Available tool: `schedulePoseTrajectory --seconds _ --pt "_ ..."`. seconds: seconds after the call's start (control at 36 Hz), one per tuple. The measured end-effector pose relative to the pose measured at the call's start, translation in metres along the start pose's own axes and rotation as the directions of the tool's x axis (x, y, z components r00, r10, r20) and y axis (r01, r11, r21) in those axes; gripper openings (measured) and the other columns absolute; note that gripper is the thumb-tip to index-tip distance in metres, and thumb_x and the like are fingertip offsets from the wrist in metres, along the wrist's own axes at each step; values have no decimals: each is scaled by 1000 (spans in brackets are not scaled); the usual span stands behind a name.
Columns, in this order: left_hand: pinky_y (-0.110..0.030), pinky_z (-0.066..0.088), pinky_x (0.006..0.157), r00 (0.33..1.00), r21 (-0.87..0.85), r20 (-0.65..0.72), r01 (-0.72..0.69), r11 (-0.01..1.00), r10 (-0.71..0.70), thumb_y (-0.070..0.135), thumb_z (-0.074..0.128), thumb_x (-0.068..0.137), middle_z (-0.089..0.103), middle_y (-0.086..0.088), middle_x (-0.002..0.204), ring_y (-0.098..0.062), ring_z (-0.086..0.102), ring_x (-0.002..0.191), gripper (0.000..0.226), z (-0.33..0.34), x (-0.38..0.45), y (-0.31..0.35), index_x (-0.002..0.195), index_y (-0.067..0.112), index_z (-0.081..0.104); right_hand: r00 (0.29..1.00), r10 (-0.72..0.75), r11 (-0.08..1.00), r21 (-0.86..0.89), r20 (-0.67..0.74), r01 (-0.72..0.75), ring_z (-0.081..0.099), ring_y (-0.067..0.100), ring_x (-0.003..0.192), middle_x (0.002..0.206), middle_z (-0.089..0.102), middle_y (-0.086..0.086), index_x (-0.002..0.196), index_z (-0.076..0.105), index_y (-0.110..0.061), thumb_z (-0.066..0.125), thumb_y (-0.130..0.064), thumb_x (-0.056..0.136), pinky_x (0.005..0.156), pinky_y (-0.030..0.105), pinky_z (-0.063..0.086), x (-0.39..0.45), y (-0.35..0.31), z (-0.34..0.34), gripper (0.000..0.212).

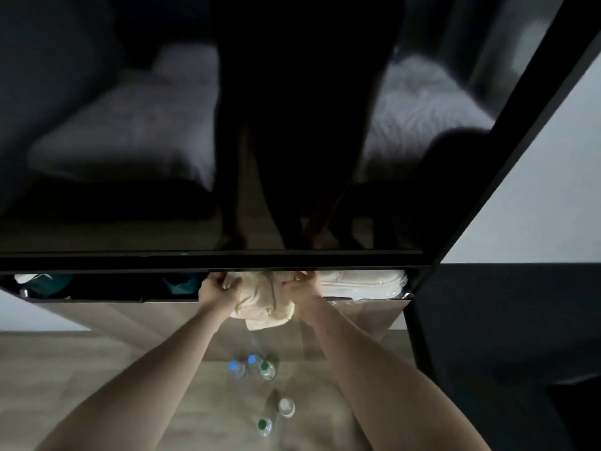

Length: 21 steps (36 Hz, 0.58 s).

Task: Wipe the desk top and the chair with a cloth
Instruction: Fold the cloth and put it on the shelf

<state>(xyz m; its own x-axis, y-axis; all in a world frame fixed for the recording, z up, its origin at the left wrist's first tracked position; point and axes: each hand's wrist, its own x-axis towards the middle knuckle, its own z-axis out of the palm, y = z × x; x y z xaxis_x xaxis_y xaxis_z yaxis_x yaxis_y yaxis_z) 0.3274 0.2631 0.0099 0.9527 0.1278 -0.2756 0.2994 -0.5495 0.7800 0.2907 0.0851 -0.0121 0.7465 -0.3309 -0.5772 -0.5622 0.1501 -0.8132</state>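
Two hands are on the cloth (260,301) at once: my left hand (218,289) grips its left side, fingers curled into the fabric, and my right hand (304,286) pinches its right side in the same way. I hold the cream cloth bunched between them, up at the far edge of the desk (97,369), just under the lower edge of the dark screen (208,258), with a loose corner hanging down toward the desk top.

As I judge it, the step in hand is readying the cloth before the wipe. To do that well I should pull the two sides apart, fold it into a flat pad and keep the dangling corner tucked in, so that it does not drag.

Right of the cloth, a stack of white folded linen (364,283) sits on the shelf (97,299); I should not catch it as I draw back. Five small bottles stand on the desk nearer me: a cluster of three (253,367) and a pair (276,416). They look light and easy to tip, so I would lift them aside first, then wipe from the far edge toward me. No chair shows here.
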Motion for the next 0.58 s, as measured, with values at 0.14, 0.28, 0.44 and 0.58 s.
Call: schedulePoseTrajectory --seconds 0.14,0.28,0.44,0.58 --pt "-39 40 111 964 354 217 -223 908 152 21 75 90 53 -13 144 -34 51 132 56 8 21 -26 140 6 55 994 -46 901 -425 103 85 50 25 137 154 47 8 159 32 -15 56 -3 90 108 27 44 -15 -7 9 74" --pt "-33 23 122 835 547 493 -515 659 244 15 61 96 37 -1 160 -27 29 149 50 22 8 -44 146 16 53 960 -99 749 -615 262 245 29 20 154 172 18 -2 164 23 -25 52 2 94 114 28 37 -35 2 5 80" --pt "-38 13 126 813 653 542 -566 503 212 24 48 103 9 0 170 -25 8 157 59 26 -21 -29 159 20 29 957 -157 734 -620 243 277 25 19 155 172 18 -1 162 31 -22 48 7 89 118 22 28 -66 15 -39 80" --pt "-31 10 126 737 536 609 -654 533 293 27 51 101 11 0 170 -24 10 156 61 44 -81 -1 158 21 31 948 -300 731 -612 109 302 40 20 145 158 37 -2 155 43 -19 52 2 89 108 15 30 -122 33 -105 70"
